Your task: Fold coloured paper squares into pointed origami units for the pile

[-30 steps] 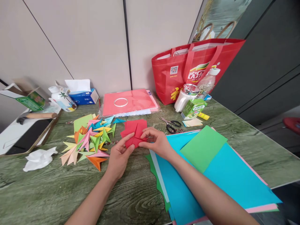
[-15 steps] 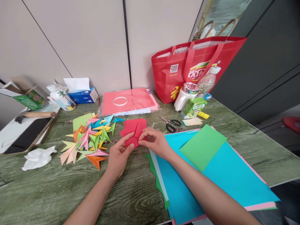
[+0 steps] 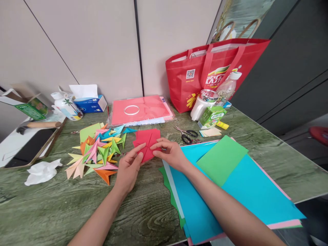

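A small red folded paper [image 3: 147,149] is held up between my hands over the table, with lines crossing on its face. My left hand [image 3: 129,167] pinches its left and lower edge between thumb and fingers. At its right edge, my right hand [image 3: 171,154] grips with thumb and fingertips. Just behind it lies more red paper [image 3: 151,133], partly hidden. Left of my left hand spreads a pile of folded paper pieces [image 3: 102,152] in several colours.
Blue paper sheets [image 3: 205,198] lie under my right forearm, topped by a green sheet [image 3: 222,160]. Scissors [image 3: 186,135] rest behind. A white mug [image 3: 200,108], a green box [image 3: 211,117] and a red bag [image 3: 189,89] stand at the back right. A crumpled tissue [image 3: 43,172] is at left.
The red folded paper's flaps lie flatter now, and lines cross on its face. My left hand has shifted slightly left, and the gap between my fingertips is a little wider.
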